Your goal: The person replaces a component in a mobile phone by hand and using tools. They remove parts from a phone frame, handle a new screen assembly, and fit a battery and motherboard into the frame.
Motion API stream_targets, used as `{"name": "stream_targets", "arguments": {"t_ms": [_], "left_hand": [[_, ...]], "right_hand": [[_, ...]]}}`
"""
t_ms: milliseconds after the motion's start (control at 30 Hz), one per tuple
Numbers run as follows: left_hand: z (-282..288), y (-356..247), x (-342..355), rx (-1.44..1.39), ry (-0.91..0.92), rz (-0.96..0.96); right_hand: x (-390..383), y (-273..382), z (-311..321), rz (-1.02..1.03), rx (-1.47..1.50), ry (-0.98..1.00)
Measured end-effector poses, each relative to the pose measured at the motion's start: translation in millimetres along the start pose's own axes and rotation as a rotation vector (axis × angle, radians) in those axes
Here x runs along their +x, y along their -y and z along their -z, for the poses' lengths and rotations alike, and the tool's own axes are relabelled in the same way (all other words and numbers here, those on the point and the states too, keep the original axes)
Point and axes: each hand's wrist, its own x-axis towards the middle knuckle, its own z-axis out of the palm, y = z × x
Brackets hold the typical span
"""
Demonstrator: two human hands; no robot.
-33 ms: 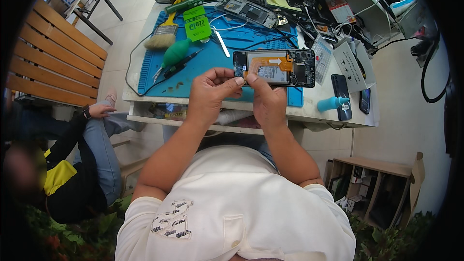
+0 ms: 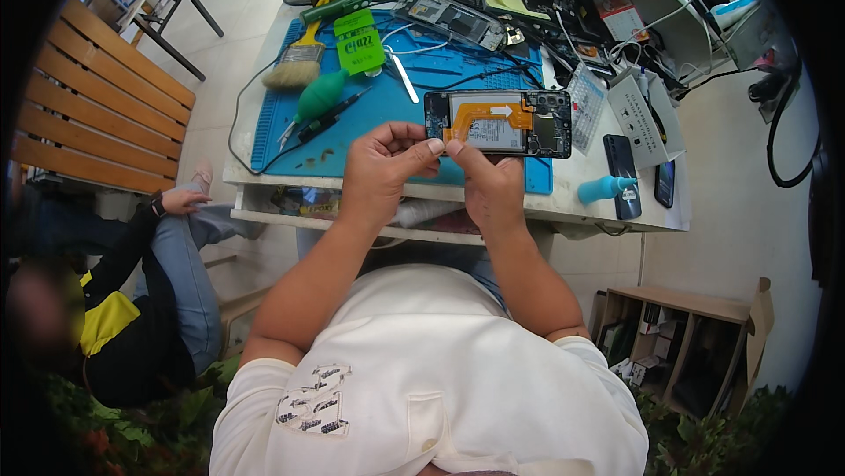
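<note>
An opened smartphone, its back cover off, is held level above the front of the blue work mat. Its battery and an orange flex cable lie exposed. My left hand grips the phone's left end, thumb on the lower corner and fingers curled behind. My right hand holds the lower edge, with the thumb pressing near the flex cable's lower left end. Its other fingers are mostly hidden beneath the phone.
Left on the mat are a brush, green air blower, green card and tweezers. Another phone frame lies behind. Rightward stand a blue bottle, dark phone and white box. A person sits at left.
My right thumb has shifted slightly left and down, uncovering more of the orange flex cable and battery. The left hand stays in place.
</note>
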Motion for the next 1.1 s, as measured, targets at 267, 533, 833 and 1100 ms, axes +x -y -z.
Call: {"name": "stream_targets", "arguments": {"t_ms": [267,533,833,1100], "left_hand": [[-3.0,1.0,-2.0,0.051,-0.01,-0.039],[-0.4,-5.7,-2.0,0.083,0.095,-0.084],[1.1,-4.4,2.2,0.178,0.124,-0.096],[3.0,-4.7,4.2,0.187,0.144,-0.071]], "right_hand": [[-3.5,3.6,2.8,-0.031,-0.151,-0.053],[-5.0,-2.9,0.2,-0.005,-0.158,-0.076],[-9.3,-1.2,-4.0,0.043,-0.266,-0.066],[-11.0,0.5,-8.7,0.081,-0.272,-0.078]]}}
